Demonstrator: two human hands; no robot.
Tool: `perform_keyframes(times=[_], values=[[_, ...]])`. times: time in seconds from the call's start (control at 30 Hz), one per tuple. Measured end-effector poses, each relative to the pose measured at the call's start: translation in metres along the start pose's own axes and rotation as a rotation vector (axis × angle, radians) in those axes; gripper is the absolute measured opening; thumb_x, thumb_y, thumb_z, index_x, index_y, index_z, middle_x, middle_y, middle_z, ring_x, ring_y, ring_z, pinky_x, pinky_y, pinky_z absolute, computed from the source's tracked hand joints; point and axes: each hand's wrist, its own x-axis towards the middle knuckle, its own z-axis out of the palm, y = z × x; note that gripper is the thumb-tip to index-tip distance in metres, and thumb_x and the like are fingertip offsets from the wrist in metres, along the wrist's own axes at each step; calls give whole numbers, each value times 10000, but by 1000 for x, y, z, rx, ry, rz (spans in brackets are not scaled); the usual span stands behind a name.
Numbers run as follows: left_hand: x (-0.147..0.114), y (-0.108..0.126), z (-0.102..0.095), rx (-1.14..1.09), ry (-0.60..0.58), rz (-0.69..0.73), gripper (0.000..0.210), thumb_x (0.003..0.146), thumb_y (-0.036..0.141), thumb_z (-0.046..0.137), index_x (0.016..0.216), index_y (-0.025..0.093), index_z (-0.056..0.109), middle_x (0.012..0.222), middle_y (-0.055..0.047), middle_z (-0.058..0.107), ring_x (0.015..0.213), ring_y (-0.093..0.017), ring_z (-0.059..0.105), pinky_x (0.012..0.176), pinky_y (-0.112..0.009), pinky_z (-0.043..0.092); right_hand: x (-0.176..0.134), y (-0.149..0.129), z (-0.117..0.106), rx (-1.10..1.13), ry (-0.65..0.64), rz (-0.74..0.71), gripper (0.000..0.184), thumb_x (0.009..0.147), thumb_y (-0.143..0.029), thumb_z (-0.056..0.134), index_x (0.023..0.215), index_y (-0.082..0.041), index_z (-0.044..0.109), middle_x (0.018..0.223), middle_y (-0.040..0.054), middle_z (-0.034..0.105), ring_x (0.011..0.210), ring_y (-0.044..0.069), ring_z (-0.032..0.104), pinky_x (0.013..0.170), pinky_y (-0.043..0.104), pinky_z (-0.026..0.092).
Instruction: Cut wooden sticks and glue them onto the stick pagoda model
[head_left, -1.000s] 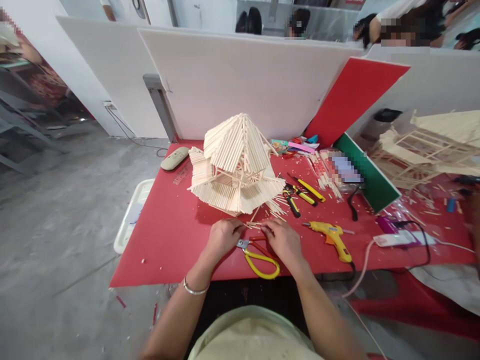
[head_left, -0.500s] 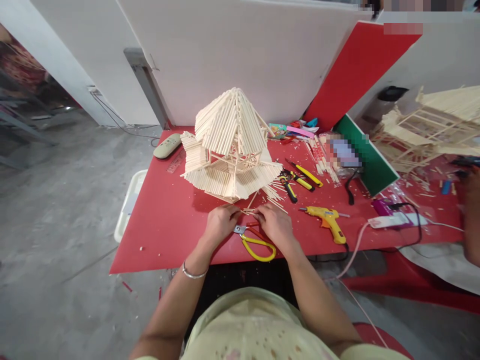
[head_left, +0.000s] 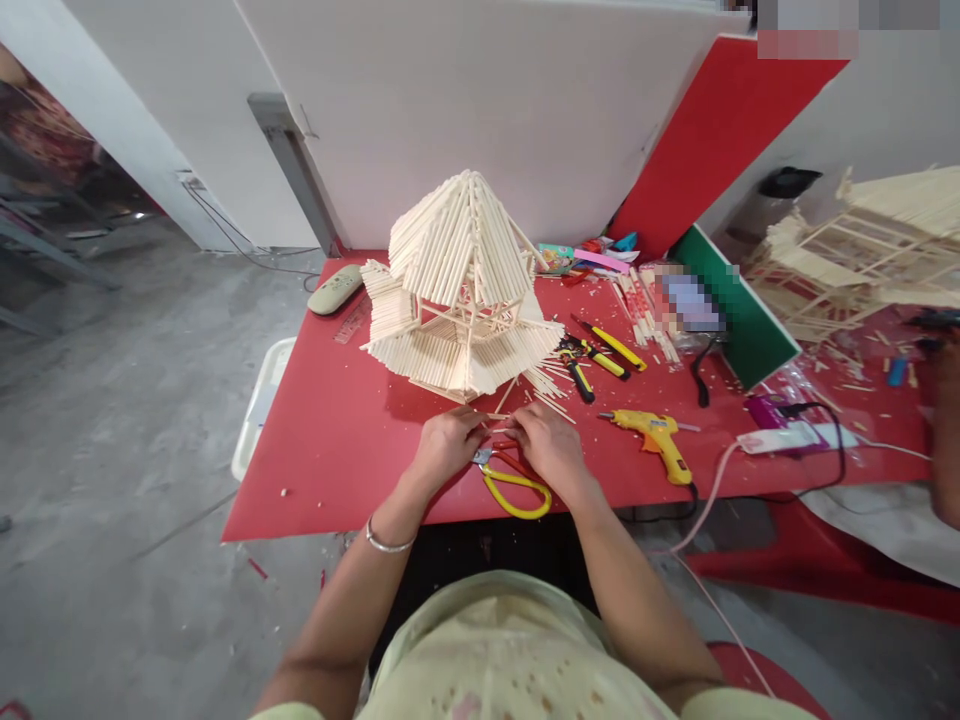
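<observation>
Near the front edge of the red table my left hand (head_left: 448,443) and my right hand (head_left: 549,440) face each other, fingers pinched. A short thin wooden stick (head_left: 498,431) spans between their fingertips, each hand gripping one end. Just below it lies a pair of scissors (head_left: 517,495) with yellow and red handles, blades partly hidden by my left hand. Beyond my hands stands a model pavilion (head_left: 469,300) built of wooden sticks, with a pointed upper roof and a wide lower one. Loose sticks (head_left: 551,385) are scattered at its right side.
A yellow glue gun (head_left: 654,440) lies to the right, its cord running off the edge. Pliers (head_left: 577,375) and a yellow cutter (head_left: 615,346) lie behind it. A power strip (head_left: 795,440), a green board (head_left: 739,310) and another stick model (head_left: 847,250) are farther right. A beige case (head_left: 334,290) sits back left.
My hands have shifted very slightly, still pinching at the same spot. The stick between them shows a little more clearly. The pavilion and tools stay in place.
</observation>
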Motion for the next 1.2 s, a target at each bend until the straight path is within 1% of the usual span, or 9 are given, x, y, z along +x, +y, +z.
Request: perform_keyframes(times=[0.27, 0.43, 0.57, 0.67, 0.77, 0.87, 0.93, 1.03, 1.2], values=[[-2, 5, 3, -87, 17, 99, 202, 896, 273, 577, 1021, 233, 732, 941, -67, 684, 802, -159, 636, 717, -243, 452, -3, -2, -5, 77, -5, -65, 207, 964, -289, 424, 916, -182, 595, 961, 92, 624, 929, 200, 576, 763, 292, 401], [-14, 25, -2, -225, 83, 137, 229, 921, 265, 536, 839, 174, 730, 785, -68, 651, 689, -144, 588, 662, -254, 445, -21, -9, -28, 219, 16, -124, 178, 971, -265, 417, 935, -212, 583, 923, 31, 663, 864, 148, 613, 777, 258, 442], [-27, 55, -28, -570, 209, -56, 199, 872, 322, 620, 806, 163, 720, 672, -38, 646, 586, -122, 560, 559, -235, 425, -25, -26, -66, 502, 227, -198, 168, 949, -297, 476, 927, -233, 630, 935, 21, 690, 877, 137, 629, 800, 248, 478], [-30, 77, -57, -977, 179, -236, 239, 821, 382, 680, 831, 146, 715, 539, 6, 586, 402, -71, 454, 400, -198, 335, -17, -45, -97, 575, 399, -349, 120, 917, -268, 538, 967, -247, 645, 932, 15, 699, 849, 136, 637, 780, 257, 505], [-21, 92, -85, -1259, 237, -316, 254, 760, 368, 745, 832, 129, 697, 585, 3, 612, 378, -47, 447, 352, -172, 301, -5, -62, -122, 558, 602, -483, 175, 885, -212, 584, 1048, -248, 637, 993, 26, 696, 887, 145, 641, 796, 285, 526], [-1, 97, -105, -1464, 335, -362, 243, 701, 303, 795, 762, 108, 664, 623, 3, 615, 401, -26, 456, 347, -147, 319, 2, -69, -134, 561, 746, -505, 231, 867, -174, 600, 1085, -247, 626, 1058, 43, 682, 978, 168, 634, 808, 309, 540], [13, 97, -113, -1564, 359, -383, 222, 681, 247, 805, 739, 102, 647, 641, 6, 612, 433, -19, 475, 362, -128, 342, 2, -69, -135, 565, 759, -501, 216, 867, -161, 594, 1062, -246, 630, 1041, 43, 682, 989, 171, 631, 816, 316, 542], [29, 94, -120, -1660, 330, -409, 194, 676, 185, 797, 726, 98, 630, 654, 14, 607, 445, -5, 471, 368, -106, 346, -1, -61, -132, 550, 724, -493, 192, 875, -154, 580, 1035, -242, 637, 1014, 39, 682, 969, 165, 632, 857, 332, 532], [41, 92, -124, -1658, 303, -416, 177, 701, 163, 773, 818, 87, 664, 648, 17, 602, 438, 2, 466, 352, -88, 332, 0, -49, -131, 514, 725, -502, 196, 869, -146, 586, 1035, -235, 642, 992, 36, 683, 959, 161, 631, 876, 337, 518]])
